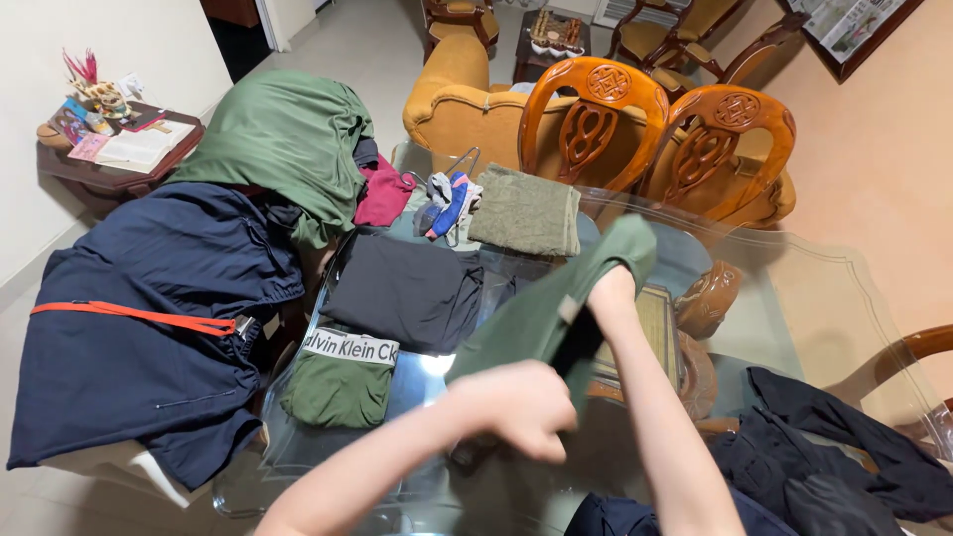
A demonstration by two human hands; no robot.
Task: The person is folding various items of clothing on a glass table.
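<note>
A dark green garment [526, 313] hangs stretched above the glass table [834, 298]. My right hand [611, 290] reaches up into its upper end, with the fingers hidden inside the cloth. My left hand [516, 407] is closed in a fist on the garment's lower end, where a dark edge shows below the knuckles. Under the garment on the glass lie a folded black cloth [407, 288] and green underwear with a white waistband [338, 382].
A navy jacket with an orange strip [149, 318] and a green garment [283, 134] drape over a chair at the left. A folded olive towel [526, 208], a hanger with small items [447, 199], black clothes [824, 467] and two wooden chairs [596, 119] surround the table.
</note>
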